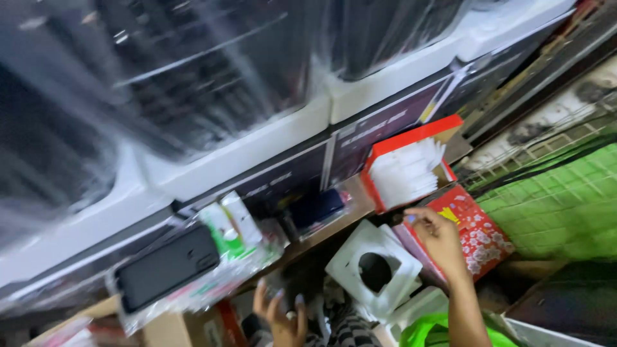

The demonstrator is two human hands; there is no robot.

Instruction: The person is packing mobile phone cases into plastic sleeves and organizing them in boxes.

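My right hand (439, 239) reaches up from the lower right, its fingertips bent at the near corner of a red box lid with a white flower pattern (483, 239). Blur hides whether the fingers pinch anything. Just beyond stands an open red box (411, 136) filled with white sheets (405, 172). My left hand (281, 313) is low in the middle with fingers spread and holds nothing. To its right lies a white square plate with a round hole (369, 270).
Large black goods wrapped in clear plastic (193, 71) sit on white foam bases (257, 144) across the top. A black phone-like item in a clear packet (166, 266) and green-white packets (225, 230) lie at left. Green mesh (559, 205) fills the right; green cloth (427, 331) is at the bottom.
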